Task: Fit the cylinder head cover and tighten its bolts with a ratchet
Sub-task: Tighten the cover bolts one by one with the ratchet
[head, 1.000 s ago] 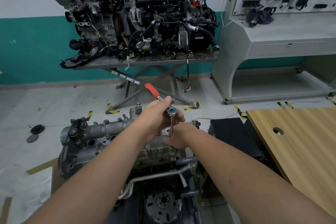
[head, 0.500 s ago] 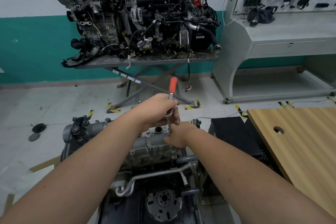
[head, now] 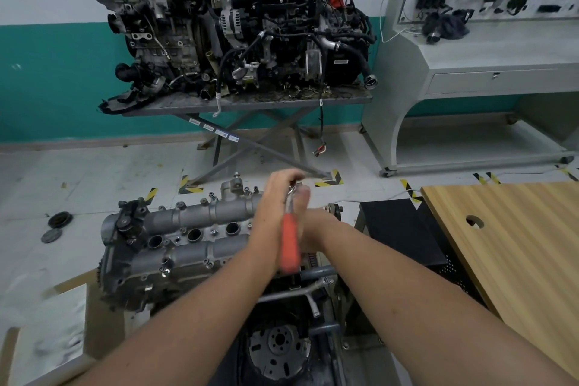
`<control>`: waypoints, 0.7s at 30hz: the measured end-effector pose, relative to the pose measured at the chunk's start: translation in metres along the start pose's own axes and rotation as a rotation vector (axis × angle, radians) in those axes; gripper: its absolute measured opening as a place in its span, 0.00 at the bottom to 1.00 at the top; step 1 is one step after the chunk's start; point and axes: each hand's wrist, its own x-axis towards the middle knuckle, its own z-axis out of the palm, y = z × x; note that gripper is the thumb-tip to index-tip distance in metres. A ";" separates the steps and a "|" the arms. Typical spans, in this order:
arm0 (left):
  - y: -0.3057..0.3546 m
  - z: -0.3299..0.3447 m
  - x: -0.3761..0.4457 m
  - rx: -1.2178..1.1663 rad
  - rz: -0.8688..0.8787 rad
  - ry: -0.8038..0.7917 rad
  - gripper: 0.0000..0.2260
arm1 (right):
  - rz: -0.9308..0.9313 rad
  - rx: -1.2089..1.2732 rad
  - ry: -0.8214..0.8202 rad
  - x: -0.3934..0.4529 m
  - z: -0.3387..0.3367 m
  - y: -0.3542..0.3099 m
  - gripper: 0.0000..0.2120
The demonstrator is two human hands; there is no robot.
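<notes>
As seen from the head: ratchet [head: 289, 243] held at its top by left hand [head: 277, 197], fingers curled round it, orange handle pointing back toward the body. Right hand [head: 316, 230] beneath, grip hidden, cannot tell. Cylinder head cover [head: 191, 229] lying lengthwise leftward, bolt spot at its right end under both hands.

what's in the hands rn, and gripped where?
The left hand holds the ratchet near its head end; the orange handle points back toward the camera, free. The right hand is mostly hidden behind it, so its grip cannot be told.
</notes>
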 end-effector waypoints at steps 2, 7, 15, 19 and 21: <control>-0.005 0.015 -0.001 -0.143 -0.041 0.162 0.17 | -0.039 -0.111 0.020 0.007 -0.001 -0.001 0.18; -0.011 0.008 0.018 -0.338 -0.294 0.215 0.19 | -0.091 -0.205 -0.043 0.011 0.002 0.007 0.10; 0.007 -0.027 0.042 -0.154 -0.423 -0.208 0.15 | -0.046 -0.179 -0.015 0.015 -0.001 0.009 0.18; 0.026 -0.030 0.055 0.091 -0.520 -0.308 0.13 | -0.075 -0.218 -0.029 0.018 -0.005 0.010 0.25; 0.037 -0.026 0.059 0.269 -0.505 -0.368 0.12 | -0.096 -0.240 -0.039 0.020 -0.006 0.010 0.28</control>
